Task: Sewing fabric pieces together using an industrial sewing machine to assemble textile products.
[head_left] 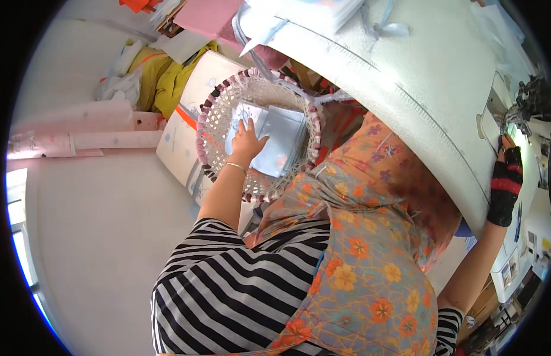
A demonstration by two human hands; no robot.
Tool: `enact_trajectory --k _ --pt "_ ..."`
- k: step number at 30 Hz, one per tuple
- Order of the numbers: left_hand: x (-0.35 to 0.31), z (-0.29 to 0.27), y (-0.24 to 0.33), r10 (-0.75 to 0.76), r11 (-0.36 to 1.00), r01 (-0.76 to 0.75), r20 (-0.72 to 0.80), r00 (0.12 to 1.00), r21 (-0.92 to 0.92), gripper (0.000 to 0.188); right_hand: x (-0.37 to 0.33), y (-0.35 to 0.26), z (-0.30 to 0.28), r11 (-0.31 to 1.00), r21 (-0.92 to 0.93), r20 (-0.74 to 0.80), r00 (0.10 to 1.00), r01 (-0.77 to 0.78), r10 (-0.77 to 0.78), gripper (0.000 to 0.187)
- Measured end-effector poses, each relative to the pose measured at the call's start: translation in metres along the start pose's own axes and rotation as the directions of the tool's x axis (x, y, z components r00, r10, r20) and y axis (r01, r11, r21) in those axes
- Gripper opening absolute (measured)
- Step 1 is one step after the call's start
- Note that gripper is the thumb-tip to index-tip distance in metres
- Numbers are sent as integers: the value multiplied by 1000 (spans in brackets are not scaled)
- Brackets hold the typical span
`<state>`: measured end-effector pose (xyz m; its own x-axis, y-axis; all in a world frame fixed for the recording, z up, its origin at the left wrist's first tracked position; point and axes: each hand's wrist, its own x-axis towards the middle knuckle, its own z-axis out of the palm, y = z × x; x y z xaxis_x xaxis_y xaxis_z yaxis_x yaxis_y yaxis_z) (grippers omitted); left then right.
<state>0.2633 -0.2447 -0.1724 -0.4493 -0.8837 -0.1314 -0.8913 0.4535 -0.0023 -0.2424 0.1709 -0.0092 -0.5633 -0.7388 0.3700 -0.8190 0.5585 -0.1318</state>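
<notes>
My left hand (247, 144) reaches down into a round white mesh basket (316, 137) whose rim is wrapped in pink and dark red. Its fingers are spread over a stack of light blue cloth pieces (282, 139), touching a paler piece with a small print (238, 115). My right hand (508, 178), in a black fingerless glove with a red band, lies on the white table at the far right. Its bare fingertips stretch toward the presser foot of a sewing machine (516, 118). Whether a thin piece lies under those fingertips is hard to see.
The white sewing table (370, 77) curves along the right, with ruler markings and blue-white cloth (341, 15) at its far side. Behind the basket stand a pale printed board (180, 142) and yellow-green bags (174, 83). A flowered apron (358, 261) covers my lap.
</notes>
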Motion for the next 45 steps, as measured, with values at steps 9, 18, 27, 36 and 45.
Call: enact_trajectory --k 9,18,27,36,45 --pt "59 -263 169 432 605 -791 -873 227 94 37 -11 -12 6 994 107 -121 993 11 2 34" --pt "129 -292 256 548 835 -521 -352 759 176 39 -6 -27 -3 989 148 -120 992 -11 29 35" --pt "144 -286 254 560 819 -560 -388 732 126 26 -8 -27 -6 982 187 -101 995 -9 28 36" --pt "160 -289 262 532 847 -486 -378 758 216 19 -7 -32 -6 975 221 -118 992 -6 33 33" --pt "186 -309 245 567 817 -570 -299 767 88 28 -4 -41 -14 970 242 -95 994 -25 50 34"
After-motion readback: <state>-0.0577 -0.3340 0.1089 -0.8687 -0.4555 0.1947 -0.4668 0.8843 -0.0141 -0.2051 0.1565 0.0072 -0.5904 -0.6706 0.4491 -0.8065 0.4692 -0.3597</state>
